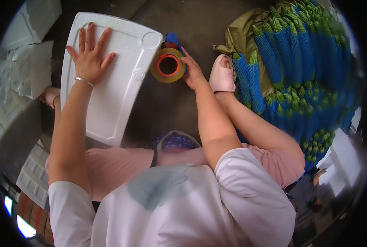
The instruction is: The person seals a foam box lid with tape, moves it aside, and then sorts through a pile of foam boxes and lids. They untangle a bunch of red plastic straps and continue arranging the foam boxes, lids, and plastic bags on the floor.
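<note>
My left hand (90,57) lies flat with spread fingers on the lid of a white foam box (113,78), which stands between my legs on the left. Just past the box's right edge, my right hand (193,71) is wrapped around a tape dispenser (172,38) with a blue body. A big roll of clear yellowish tape (167,78) on an orange core sits in the dispenser, close to the box's side. Part of the dispenser's handle is hidden by my fingers. I cannot make out whether any tape is stuck to the box.
Bitter melons in blue net sleeves (270,61) are piled at the right, partly on an olive sack (245,35). More white foam boxes (29,24) and clear plastic bags (31,68) stand at the left. My slippered right foot (223,74) rests beside the pile.
</note>
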A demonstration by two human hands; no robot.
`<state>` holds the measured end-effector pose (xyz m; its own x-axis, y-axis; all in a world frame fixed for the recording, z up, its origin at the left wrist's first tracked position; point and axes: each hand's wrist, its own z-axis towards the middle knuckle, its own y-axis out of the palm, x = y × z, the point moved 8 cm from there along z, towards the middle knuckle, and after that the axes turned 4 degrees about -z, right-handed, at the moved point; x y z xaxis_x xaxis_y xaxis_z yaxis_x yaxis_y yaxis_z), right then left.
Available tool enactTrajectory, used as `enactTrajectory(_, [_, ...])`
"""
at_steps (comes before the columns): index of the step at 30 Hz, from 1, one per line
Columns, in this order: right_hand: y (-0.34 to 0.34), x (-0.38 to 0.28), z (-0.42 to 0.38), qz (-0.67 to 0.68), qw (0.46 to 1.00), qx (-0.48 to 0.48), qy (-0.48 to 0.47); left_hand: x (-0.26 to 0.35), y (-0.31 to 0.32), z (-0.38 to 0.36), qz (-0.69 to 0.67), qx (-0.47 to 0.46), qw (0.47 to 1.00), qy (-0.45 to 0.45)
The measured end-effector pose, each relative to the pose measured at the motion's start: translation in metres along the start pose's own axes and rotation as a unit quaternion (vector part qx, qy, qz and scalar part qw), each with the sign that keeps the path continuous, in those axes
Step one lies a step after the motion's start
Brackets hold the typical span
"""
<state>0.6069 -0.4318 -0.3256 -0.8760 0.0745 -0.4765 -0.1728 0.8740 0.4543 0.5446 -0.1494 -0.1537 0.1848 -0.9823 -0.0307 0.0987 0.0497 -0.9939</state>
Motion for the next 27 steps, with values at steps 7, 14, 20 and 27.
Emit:
enactTrajectory(7, [0.026, 0.065, -0.045, 0.039, 0.990, -0.069, 0.115, -0.001, -0.001, 0.000, -0.005, 0.014, 1.000, 0.008])
enactTrajectory(14, [0.087, -0.038, 0.077, -0.009, 0.986, -0.165, 0.030, -0.079, 0.018, 0.047, 0.006, 0.070, 0.985, -0.161])
enactTrajectory(20, [0.174, -0.163, 0.211, -0.180, 0.939, -0.277, 0.101, -0.147, 0.016, 0.145, 0.002, -0.095, 0.892, -0.442])
enactTrajectory(27, [0.042, -0.106, 0.108, -0.200, 0.968, -0.145, 0.051, -0.157, 0.019, 0.165, -0.029, -0.078, 0.888, -0.453])
